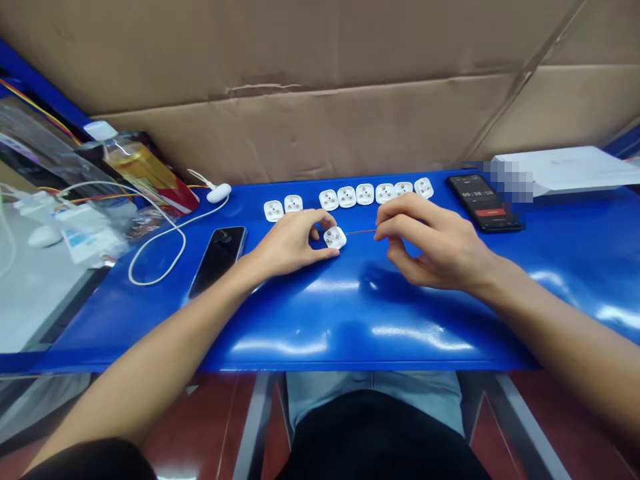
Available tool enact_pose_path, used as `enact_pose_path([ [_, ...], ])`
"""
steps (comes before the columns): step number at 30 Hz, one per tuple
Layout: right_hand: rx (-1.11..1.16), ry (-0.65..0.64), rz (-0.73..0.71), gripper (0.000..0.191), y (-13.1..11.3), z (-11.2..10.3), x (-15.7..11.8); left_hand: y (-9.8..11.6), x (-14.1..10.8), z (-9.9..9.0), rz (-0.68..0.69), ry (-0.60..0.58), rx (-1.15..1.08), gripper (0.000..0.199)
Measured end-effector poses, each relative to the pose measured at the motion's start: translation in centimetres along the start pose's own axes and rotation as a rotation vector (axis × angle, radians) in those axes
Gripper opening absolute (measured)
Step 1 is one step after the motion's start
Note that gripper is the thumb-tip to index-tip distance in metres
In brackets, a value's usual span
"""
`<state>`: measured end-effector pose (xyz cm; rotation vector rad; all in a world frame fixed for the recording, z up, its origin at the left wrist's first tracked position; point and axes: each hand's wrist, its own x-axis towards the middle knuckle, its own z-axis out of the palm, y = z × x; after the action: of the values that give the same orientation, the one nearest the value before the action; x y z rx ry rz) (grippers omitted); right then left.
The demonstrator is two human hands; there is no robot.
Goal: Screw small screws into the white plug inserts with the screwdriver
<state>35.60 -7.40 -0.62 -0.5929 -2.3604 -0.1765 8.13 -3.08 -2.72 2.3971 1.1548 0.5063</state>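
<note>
Between the thumb and fingers of my left hand (300, 243) is a small white rounded-square plastic piece (334, 238) with metal contacts on its upper face. A thin reddish-brown wire (361, 232) stretches from the right side of that piece to my right hand (425, 243), whose thumb and forefinger pinch its end. Behind both hands, several similar white pieces (347, 197) stand in a row on the blue table (320, 327); their faces also carry metal contacts. My fingers partly cover the held piece.
A dark phone (219, 259) lies left of my left arm, beside a looped white cable (157, 280). Farther left stands a drink bottle (150, 167). At the right are a phone with a running timer (483, 203) and a white box (570, 170). Cardboard (320, 120) lines the back.
</note>
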Motion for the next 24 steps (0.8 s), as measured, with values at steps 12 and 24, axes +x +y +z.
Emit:
enact_pose_path([
  [12,0.024,-0.018,0.008,0.031,0.0,0.1,0.1,1.7,-0.3,-1.5,0.112,0.124,0.150,0.041],
  [24,-0.001,-0.015,-0.008,0.026,0.0,0.2,0.0,0.6,0.1,-1.7,-0.030,0.090,-0.029,0.043],
])
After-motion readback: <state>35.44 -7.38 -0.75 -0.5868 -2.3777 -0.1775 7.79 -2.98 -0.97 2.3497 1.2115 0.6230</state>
